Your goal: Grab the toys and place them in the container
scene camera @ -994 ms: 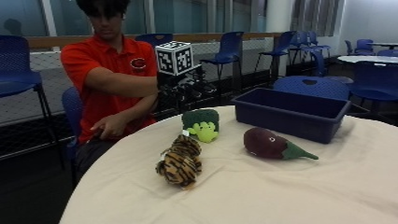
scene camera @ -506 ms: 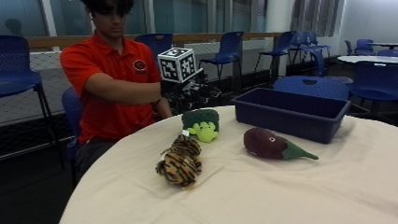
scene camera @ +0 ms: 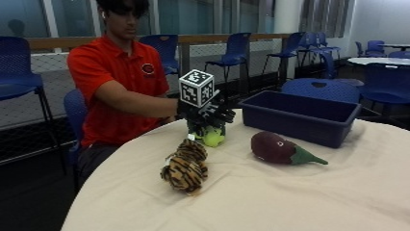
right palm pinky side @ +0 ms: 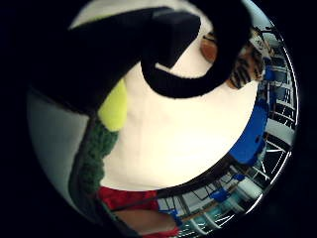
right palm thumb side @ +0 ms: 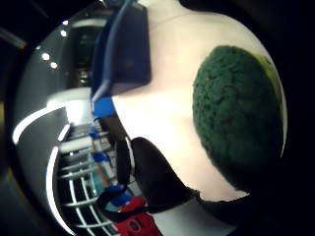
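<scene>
Three toys sit on the desk [scene camera: 269, 197], none binned. Grip [scene camera: 208, 113] is over the green toy [scene camera: 211, 137]; can't tell if it's clenched. Next: grab, carry to bin [scene camera: 301, 115].

green toy [scene camera: 211, 136] mostly behind hand [scene camera: 208, 113]

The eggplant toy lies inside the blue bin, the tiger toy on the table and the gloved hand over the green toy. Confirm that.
Not quite: the outside view shows the eggplant toy on the table in front of the blue bin, not inside it. The tiger toy does lie on the table, and the gloved right hand is over the green toy.
</scene>
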A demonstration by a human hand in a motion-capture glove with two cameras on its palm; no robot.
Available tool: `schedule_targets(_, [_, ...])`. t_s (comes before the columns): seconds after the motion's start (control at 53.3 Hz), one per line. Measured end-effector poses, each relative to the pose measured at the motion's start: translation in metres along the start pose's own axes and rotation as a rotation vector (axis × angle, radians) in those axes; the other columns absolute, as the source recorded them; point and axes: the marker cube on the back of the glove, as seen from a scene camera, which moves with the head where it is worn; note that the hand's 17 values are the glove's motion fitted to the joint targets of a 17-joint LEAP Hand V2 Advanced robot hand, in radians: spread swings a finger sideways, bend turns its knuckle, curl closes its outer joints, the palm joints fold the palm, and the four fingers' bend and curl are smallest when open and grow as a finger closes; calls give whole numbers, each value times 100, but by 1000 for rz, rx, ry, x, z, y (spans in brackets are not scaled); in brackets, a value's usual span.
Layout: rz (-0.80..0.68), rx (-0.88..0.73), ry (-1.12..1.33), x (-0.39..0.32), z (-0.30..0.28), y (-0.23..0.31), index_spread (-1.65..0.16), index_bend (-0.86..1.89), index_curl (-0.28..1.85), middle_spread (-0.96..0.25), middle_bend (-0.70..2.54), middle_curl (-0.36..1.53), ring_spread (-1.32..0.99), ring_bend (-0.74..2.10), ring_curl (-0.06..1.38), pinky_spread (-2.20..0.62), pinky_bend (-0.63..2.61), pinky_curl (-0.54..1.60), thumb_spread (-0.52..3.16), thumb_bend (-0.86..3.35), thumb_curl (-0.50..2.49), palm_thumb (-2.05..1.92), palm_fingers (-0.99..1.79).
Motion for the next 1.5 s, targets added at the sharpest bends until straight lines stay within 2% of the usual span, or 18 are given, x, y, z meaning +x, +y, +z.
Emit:
schedule_targets(0.113, [41,-48,89,1,26,3,-34,15,26,-7,11,18,2,12,7,12,111,41,100,-8,13,-10,-17])
schedule_targets(0.244, [64,22,156,0,32,8,-34,16,27,-5,11,18,3,12,7,10,123,44,103,-4,16,-4,-18])
schedule_targets(0.338, [67,93,166,1,32,8,-37,23,30,-5,18,20,3,16,7,6,118,42,114,1,20,5,-4])
schedule_targets(0.469, [24,149,228,-8,29,9,-39,31,33,-16,34,27,-4,26,10,-9,101,35,129,10,27,21,34])
schedule_targets(0.6, [-22,139,223,-11,11,6,-38,13,30,-28,39,30,-21,58,19,-27,105,35,133,22,37,45,73])
schedule_targets(0.75, [-16,101,165,-15,-27,2,-39,15,31,-38,44,35,-37,74,28,-38,105,37,119,27,49,62,87])
schedule_targets(0.975, [15,198,187,-42,-111,-35,-41,17,33,-46,47,41,-48,81,34,-43,101,39,99,26,62,70,93])
schedule_targets(1.125, [-21,274,201,-86,-156,-76,-42,17,36,-49,47,44,-52,80,36,-44,101,40,89,24,69,71,91])
schedule_targets(1.313, [-111,268,182,-164,-171,-124,-43,17,39,-52,46,48,-54,76,37,-44,101,41,82,22,77,71,88])
schedule_targets(1.501, [-208,246,175,-235,-159,-170,-45,18,42,-53,44,52,-56,75,39,-44,101,41,79,19,83,70,87])
